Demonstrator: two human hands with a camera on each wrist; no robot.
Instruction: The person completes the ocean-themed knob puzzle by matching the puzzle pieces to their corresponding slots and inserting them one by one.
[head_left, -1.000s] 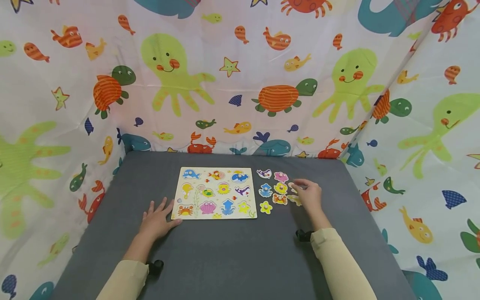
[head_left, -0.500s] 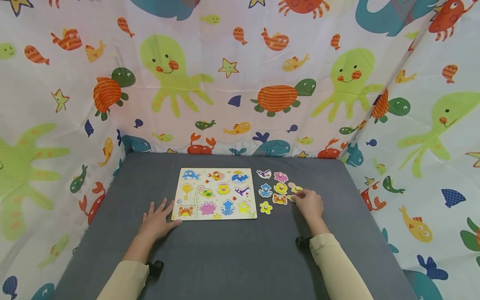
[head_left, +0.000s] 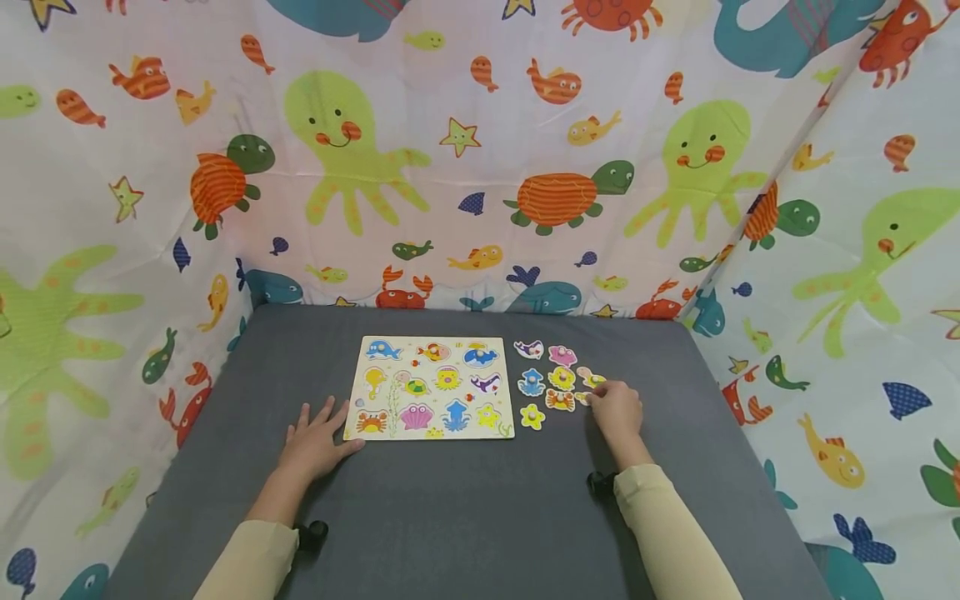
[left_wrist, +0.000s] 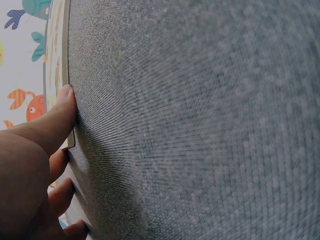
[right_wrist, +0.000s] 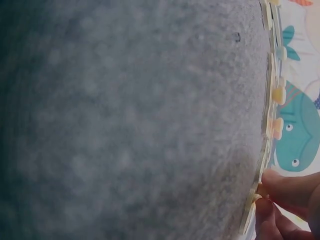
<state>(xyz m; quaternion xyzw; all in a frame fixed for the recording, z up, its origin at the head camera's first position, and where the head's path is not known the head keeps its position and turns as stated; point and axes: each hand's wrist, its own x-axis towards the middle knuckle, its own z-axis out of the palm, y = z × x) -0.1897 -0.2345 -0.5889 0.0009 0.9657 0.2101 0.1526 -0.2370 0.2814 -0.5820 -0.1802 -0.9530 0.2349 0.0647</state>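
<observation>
A cream wooden puzzle board (head_left: pixel 408 342) with sea-animal pictures lies flat on the grey table. My left hand (head_left: pixel 313 442), fingers spread, touches its near left corner; in the left wrist view the thumb (left_wrist: pixel 62 110) lies along the board's edge. Right of the board lie several loose knobbed pieces. My right hand (head_left: pixel 618 415) pinches the knob of a small yellowish puzzle piece (right_wrist: pixel 247 215), low at the table. Its shape is mostly hidden by the fingers. Just above sits a pink-and-yellow fish piece (head_left: pixel 592 377); to the left is an orange crab piece (head_left: pixel 560 400).
Other loose pieces are a purple whale (head_left: pixel 528 350), a pink shell (head_left: pixel 562 356), a blue squid (head_left: pixel 531 382), a yellow octopus (head_left: pixel 562 377) and a yellow star (head_left: pixel 532 417). A sea-animal curtain (head_left: pixel 480 167) encloses the table's back and sides.
My right hand has moved from the pink-and-yellow fish piece down to the yellowish piece below it, uncovering the fish piece. The left hand and board have stayed put.
</observation>
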